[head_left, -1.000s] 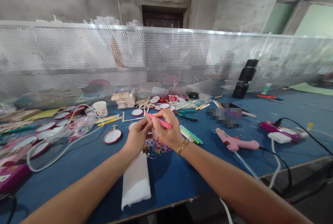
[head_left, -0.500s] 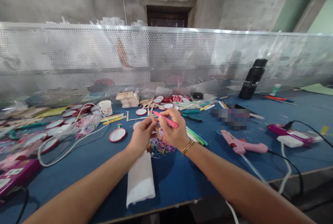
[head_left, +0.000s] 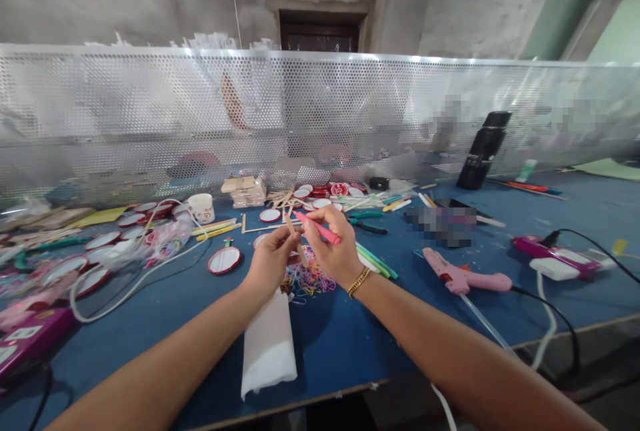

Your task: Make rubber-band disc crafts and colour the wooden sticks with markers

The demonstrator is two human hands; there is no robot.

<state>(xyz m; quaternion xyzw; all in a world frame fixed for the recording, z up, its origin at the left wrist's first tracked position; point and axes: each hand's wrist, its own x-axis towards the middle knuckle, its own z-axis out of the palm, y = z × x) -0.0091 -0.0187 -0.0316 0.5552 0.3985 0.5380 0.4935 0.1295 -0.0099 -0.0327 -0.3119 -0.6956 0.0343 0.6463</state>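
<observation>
My left hand (head_left: 271,256) pinches a flat wooden craft stick (head_left: 303,255), held tilted above the table. In my right hand (head_left: 333,244) is a pink marker (head_left: 323,231), gripped like a pen with its tip close to the upper part of the stick. Whether the tip touches the wood I cannot tell. Beneath both hands lies a heap of colourful rubber bands (head_left: 313,279), partly hidden by them. A folded white tissue (head_left: 270,351) rests on the table below my left wrist.
On the right sit a pink glue gun (head_left: 463,274), a purple power strip (head_left: 565,259) and a black bottle (head_left: 484,151). Red-rimmed lids (head_left: 224,260), a paper cup (head_left: 201,208) and a white cable (head_left: 145,277) are to the left. A perforated metal screen (head_left: 330,111) stands behind.
The whole view has shifted slightly. Both hands keep their grips on the stick and the marker, with barely any visible movement.
</observation>
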